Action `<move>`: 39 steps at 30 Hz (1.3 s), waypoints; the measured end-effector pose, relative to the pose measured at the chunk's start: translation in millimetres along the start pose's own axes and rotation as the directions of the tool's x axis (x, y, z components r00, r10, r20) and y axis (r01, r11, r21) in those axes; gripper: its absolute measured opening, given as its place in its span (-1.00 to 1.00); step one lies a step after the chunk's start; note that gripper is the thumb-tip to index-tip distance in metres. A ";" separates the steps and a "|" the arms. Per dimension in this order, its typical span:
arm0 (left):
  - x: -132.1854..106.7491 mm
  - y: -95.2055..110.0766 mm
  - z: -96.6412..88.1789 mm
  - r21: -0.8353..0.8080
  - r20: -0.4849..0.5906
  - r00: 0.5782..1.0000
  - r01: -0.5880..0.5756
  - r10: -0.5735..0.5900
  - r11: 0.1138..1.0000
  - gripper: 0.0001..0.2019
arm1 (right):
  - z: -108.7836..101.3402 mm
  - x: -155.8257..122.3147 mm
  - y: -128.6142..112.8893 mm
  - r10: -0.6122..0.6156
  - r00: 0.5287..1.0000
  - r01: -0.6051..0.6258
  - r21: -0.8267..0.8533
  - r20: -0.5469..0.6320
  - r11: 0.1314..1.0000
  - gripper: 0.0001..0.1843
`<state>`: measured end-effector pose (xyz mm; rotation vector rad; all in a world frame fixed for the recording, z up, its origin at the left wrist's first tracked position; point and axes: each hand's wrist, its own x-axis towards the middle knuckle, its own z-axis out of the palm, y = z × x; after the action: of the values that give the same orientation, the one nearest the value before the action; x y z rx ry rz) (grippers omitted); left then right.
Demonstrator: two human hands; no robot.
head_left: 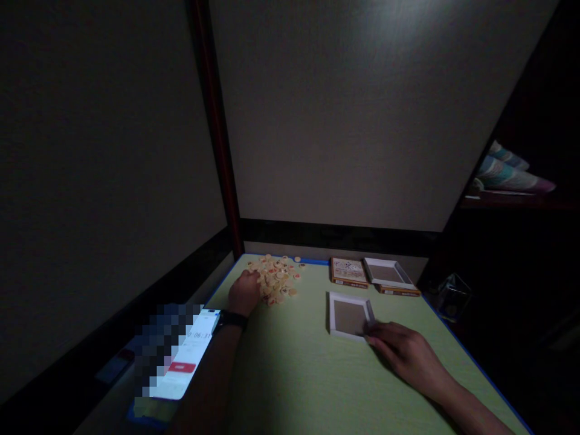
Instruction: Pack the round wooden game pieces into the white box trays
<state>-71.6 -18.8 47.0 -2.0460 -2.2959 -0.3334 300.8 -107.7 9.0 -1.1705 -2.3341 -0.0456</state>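
A heap of round wooden game pieces (277,279), some with red or dark characters, lies at the far left of the table. My left hand (245,292) is curled at the heap's left edge; its fingertips are mostly hidden, so what they hold cannot be made out. In the middle of the table an open shallow box (333,317) with white walls and a brown bottom lies flat, its inside facing up. My right hand (403,349) pinches this box by its near right corner, thumb and fingers closed on the wall.
A printed flat box (348,272) and a white-walled tray (388,273), resting on another printed box, stand at the table's back right. A lit phone (185,356) showing a timer is at the left edge. Walls border the green table (290,374) at the back and left.
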 end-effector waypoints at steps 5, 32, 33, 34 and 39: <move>-0.6 1.6 4.8 0.049 -0.008 0.999 0.042 -0.042 0.998 -0.67 | 0.4 0.0 1.1 0.030 0.999 -0.031 -0.034 -0.029 0.999 -0.64; -7.2 12.7 26.2 0.029 -0.108 0.994 0.002 0.001 1.000 -0.69 | -3.7 0.0 2.7 0.144 0.988 -0.147 -0.045 -0.063 0.988 -0.61; -7.6 13.4 28.1 0.034 -0.124 0.992 -0.002 0.006 0.999 -0.68 | -3.4 -0.2 2.5 0.147 0.987 -0.150 -0.046 -0.064 0.988 -0.60; -7.9 13.9 29.6 0.036 -0.133 0.991 -0.004 0.008 0.999 -0.68 | -3.3 -0.3 2.3 0.148 0.987 -0.151 -0.046 -0.066 0.987 -0.60; -8.5 14.9 30.1 0.035 -0.201 0.979 -0.018 0.025 0.999 -0.70 | -4.8 -0.2 1.2 0.130 0.986 -0.136 -0.056 -0.099 0.989 -0.58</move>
<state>-52.6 -19.8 18.0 -1.9219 -2.1446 -0.4742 303.9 -108.3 12.8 -1.3234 -2.1806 -0.1249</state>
